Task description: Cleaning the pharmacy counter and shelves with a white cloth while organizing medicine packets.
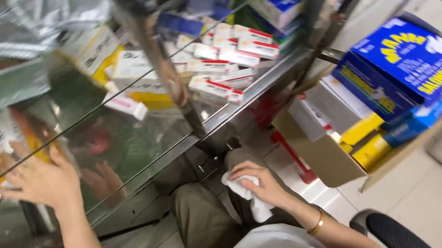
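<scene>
left hand: raised, fingers spread, palm flat | right hand: low on thigh, fingers curled

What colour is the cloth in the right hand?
White; the cloth shows best in the head view, held by the right hand.

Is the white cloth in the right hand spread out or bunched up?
Bunched: the cloth is crumpled under the right hand, resting on the knee.
</scene>
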